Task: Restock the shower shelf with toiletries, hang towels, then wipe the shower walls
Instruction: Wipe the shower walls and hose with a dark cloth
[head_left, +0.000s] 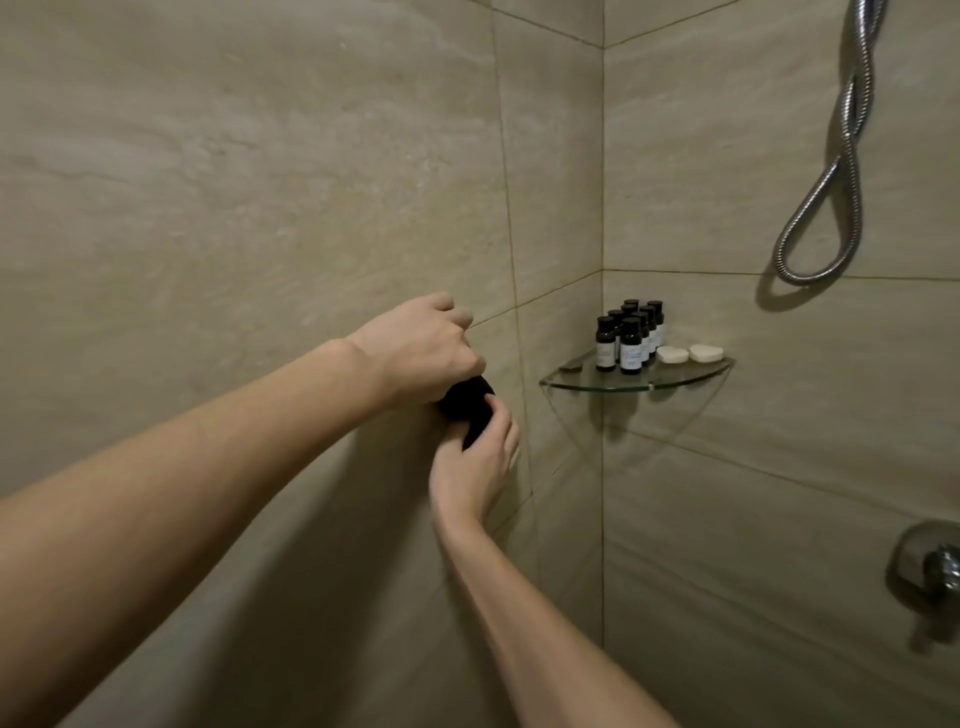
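A: What've I got, L to R?
B: Mid-frame, my left hand (421, 348) is on top, grip clamped on a black wad (467, 402) by the wall (208, 208). My right hand (478, 467) is just below, fingers pinching the same wad. Cloth or sponge, can't tell.
A: Shelf?
B: Right of ctr: glass corner shelf (644, 385), dark bottles (629, 338) bunched on it, two white soaps (672, 354) beside them. Hose (831, 182) upper right, tap (935, 566) lower right.

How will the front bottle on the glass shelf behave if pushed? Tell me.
The front bottle is tall and narrow, so it probably tips easily. The glass shelf looks smooth, so it may slide. Neighbouring bottles could topple too.
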